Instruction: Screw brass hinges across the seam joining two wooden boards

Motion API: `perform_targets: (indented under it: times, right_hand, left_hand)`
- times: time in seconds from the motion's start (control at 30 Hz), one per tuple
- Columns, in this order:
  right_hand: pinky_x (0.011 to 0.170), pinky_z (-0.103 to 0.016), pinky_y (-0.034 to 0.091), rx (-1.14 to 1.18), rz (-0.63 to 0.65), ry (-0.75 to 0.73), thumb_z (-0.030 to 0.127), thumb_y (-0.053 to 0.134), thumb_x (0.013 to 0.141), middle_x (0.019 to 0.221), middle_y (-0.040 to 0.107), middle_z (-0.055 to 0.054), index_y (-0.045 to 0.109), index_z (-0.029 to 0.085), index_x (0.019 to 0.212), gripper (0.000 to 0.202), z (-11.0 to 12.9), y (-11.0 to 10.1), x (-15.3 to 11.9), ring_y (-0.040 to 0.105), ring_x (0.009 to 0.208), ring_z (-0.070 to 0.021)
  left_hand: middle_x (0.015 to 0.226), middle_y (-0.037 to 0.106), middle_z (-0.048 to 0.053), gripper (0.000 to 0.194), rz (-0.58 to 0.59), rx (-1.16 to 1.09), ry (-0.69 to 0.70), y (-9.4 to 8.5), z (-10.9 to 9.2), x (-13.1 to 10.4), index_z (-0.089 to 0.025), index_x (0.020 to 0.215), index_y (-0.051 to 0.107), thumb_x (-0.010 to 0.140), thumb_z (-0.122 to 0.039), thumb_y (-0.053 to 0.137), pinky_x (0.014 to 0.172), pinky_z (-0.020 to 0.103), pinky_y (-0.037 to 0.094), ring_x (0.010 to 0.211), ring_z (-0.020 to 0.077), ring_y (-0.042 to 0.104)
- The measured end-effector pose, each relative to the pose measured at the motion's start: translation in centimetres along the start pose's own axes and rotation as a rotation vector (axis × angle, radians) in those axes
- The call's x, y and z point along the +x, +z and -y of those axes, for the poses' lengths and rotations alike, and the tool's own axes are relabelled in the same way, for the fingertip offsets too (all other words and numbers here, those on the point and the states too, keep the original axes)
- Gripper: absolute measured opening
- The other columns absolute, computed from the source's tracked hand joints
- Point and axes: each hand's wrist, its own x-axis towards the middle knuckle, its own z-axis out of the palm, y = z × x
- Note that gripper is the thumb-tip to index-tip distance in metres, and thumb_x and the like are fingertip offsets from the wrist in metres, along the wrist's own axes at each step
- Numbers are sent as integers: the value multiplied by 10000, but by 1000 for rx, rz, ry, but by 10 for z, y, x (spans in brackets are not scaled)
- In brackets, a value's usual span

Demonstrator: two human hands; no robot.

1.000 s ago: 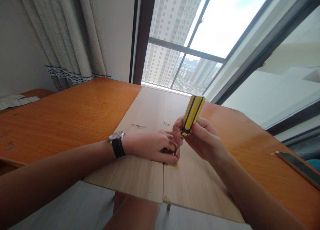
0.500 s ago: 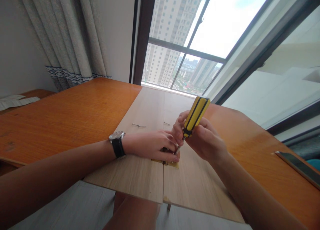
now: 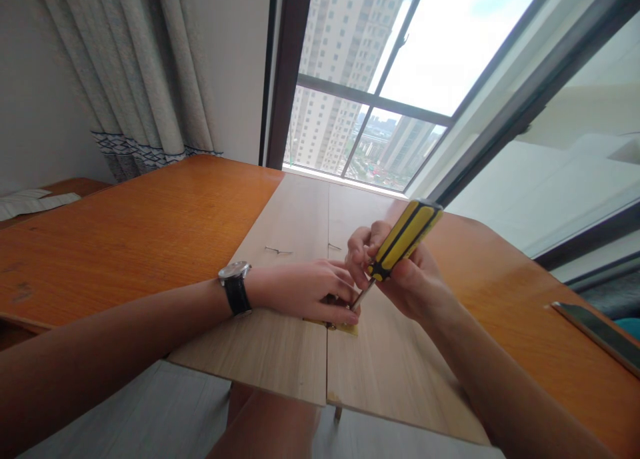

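My right hand [image 3: 400,276] is closed around a screwdriver [image 3: 407,239] with a yellow and black handle. The screwdriver leans to the right, its metal shaft pointing down to the left. Its tip meets the fingertips of my left hand [image 3: 315,289], where any screw is hidden. That hand lies low over a brass-coloured hinge [image 3: 346,328], thumb and fingers closed in on it. The hinge spans the seam between two pale wood boards [image 3: 280,349]; my fingers cover most of it.
The boards rest on an orange-brown wooden table [image 3: 165,226]. Small thin metal pieces lie on them, one on the left board [image 3: 278,250] and another on the right board [image 3: 334,247]. A dark flat device [image 3: 597,336] lies at the right edge. Windows rise behind.
The screwdriver handle has tipped further right and my right hand's fingers have shifted around it. My left hand and the hinge have stayed in place.
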Motion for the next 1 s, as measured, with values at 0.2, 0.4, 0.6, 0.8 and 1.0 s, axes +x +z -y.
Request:
perform_targets:
  times: [0.2, 0.4, 0.6, 0.8, 1.0]
  right_hand:
    - [604, -271, 469, 66, 24, 36, 444, 718, 866, 771, 641, -13, 656, 200, 927, 259, 0, -1, -2, 589, 626, -134]
    - [620, -295, 485, 108, 31, 56, 479, 636, 901, 774, 660, -35, 678, 187, 1011, 315, 3, 1, -2, 597, 638, -155]
    - [616, -292, 498, 86, 11, 60, 472, 632, 911, 758, 656, -33, 677, 184, 996, 303, 1, 0, -2, 603, 633, -155]
    - [622, -280, 513, 105, 32, 75, 438, 653, 909, 771, 674, -40, 690, 175, 1007, 284, -1, 0, -3, 618, 647, -150]
    - [617, -266, 529, 82, 11, 81, 377, 697, 892, 771, 692, -38, 716, 166, 994, 235, -1, 1, -3, 639, 636, -138]
  left_hand:
    - [832, 716, 45, 206, 38, 8, -35, -1, -1, 0, -165, 806, 684, 970, -252, 594, 872, 267, 474, 851, 161, 635]
    - [815, 715, 57, 220, -2, 73, 4, 1, -1, -1, -139, 791, 704, 960, -244, 609, 865, 272, 474, 807, 164, 626]
    - [804, 721, 56, 229, -15, 112, 41, 1, 2, 0, -122, 780, 707, 955, -240, 618, 823, 267, 476, 767, 155, 619]
    - [829, 724, 57, 249, -1, 102, 10, 0, -1, 0, -126, 746, 693, 955, -235, 615, 751, 257, 471, 705, 132, 596]
    - [846, 729, 51, 209, 17, 60, -22, 0, -2, -1, -137, 814, 714, 963, -223, 596, 760, 253, 480, 768, 141, 630]
